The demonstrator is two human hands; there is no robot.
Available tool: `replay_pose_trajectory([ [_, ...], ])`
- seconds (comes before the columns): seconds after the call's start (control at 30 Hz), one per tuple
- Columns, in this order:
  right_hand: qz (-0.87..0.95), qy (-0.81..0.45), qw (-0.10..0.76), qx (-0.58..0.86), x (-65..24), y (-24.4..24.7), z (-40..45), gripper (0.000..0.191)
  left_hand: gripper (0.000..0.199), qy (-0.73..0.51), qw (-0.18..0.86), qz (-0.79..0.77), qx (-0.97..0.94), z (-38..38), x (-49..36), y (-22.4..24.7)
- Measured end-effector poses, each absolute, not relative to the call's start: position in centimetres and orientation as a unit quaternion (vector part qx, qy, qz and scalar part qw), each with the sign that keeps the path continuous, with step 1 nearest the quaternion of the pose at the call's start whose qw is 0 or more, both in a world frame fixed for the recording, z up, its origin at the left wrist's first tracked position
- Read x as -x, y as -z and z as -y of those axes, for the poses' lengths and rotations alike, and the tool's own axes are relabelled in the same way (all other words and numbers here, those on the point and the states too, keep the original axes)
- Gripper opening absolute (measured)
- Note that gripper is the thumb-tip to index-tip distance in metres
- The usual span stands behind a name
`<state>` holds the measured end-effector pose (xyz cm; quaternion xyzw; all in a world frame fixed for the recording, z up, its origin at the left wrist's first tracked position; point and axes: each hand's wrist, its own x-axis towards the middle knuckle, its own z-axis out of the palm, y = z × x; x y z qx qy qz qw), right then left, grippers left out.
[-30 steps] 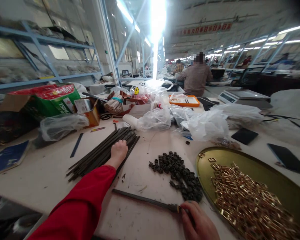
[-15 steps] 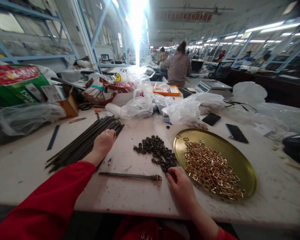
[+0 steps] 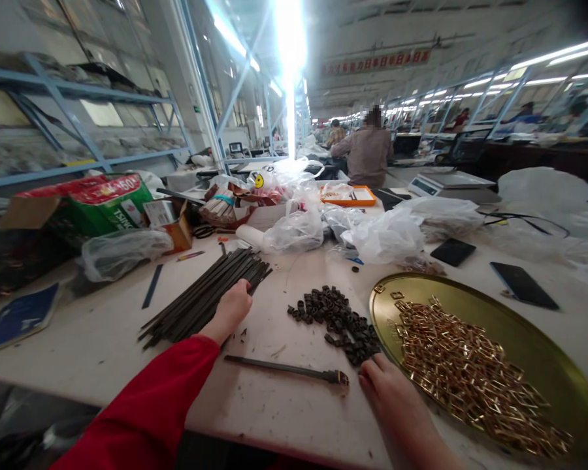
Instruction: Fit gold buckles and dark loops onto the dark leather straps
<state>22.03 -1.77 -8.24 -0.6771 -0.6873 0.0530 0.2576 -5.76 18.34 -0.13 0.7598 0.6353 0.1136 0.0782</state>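
Observation:
My left hand [image 3: 234,307] rests at the right end of a bundle of dark flat strips [image 3: 196,300], its fingers curled in; what they pinch is too small to make out. My right hand [image 3: 385,385] is at the near edge of a pile of small black loops [image 3: 333,313], fingertips together and partly hidden. Between the hands lies a single dark strip [image 3: 279,369] with a gold buckle [image 3: 343,378] at its right end. To the right a round gold tray [image 3: 524,336] holds a heap of gold metal buckles [image 3: 470,365].
Plastic bags [image 3: 387,235] and an orange tray [image 3: 347,202] lie at the back. A phone [image 3: 524,284] and a black pad [image 3: 452,252] are at the right. A green box [image 3: 108,209] stands at the left. A person [image 3: 367,153] sits beyond the table.
The view has turned left and tilted up, so the table things appear further right and lower. Both hands stay near the same strips and loops, with little visible movement.

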Motion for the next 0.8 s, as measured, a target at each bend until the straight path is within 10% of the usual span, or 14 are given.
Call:
replay_pose_trajectory([
  [0.33, 0.301, -0.492, 0.566, 0.589, -20.2, 4.2, 3.1, 0.038, 0.020, -0.076, 0.671, -0.468, -0.570, -4.7, 0.6, -2.6],
  [0.8, 0.272, -0.558, 0.540, 0.568, -18.9, 4.5, 4.0, 0.033, 0.013, -0.057, 0.824, -0.451, -0.337, -0.5, -0.9, -0.4],
])
